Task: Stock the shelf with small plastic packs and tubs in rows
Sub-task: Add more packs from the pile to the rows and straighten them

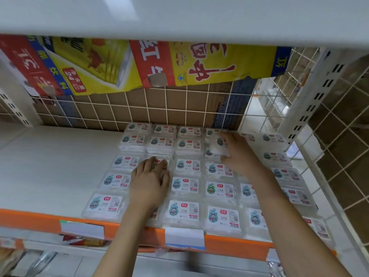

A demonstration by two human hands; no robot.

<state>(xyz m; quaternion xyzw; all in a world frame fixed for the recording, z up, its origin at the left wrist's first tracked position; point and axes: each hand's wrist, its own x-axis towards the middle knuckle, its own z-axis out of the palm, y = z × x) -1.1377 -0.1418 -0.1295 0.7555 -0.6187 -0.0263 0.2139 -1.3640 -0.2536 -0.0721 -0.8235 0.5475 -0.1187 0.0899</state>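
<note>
Your left hand [150, 176] lay palm down, fingers straight and close together, flat on the clear plastic packs with white cartoon-printed labels [184, 211] in the second column from the left. Its forearm crossed the orange front edge of the white shelf [50, 218]. Your right hand [237, 154] reached further back from that orange edge, fingers curled round a single clear pack [216, 145] held just above the rows at the fourth column. The two hands were well apart, with a column of packs between them.

Behind the orange edge, the packs sat label-up in rows running from the lip to the back, filling the middle and right of the shelf. Left of them the white shelf board [50, 156] was bare from the edge to the rear. A white price-tag holder [184, 237] hung on the orange edge below the front row, and another [81, 229] sat further left along it.

Far beyond the edge, the rearmost packs stood stacked two high against a white wire grid panel [179, 104] backed with brown cardboard [155, 108]. Above that hung a red, yellow and blue printed carton sheet [139, 62], and the underside of the upper white shelf [199, 19] closed the space overhead. A white slotted upright [311, 100] and more wire mesh bounded the right side.
</note>
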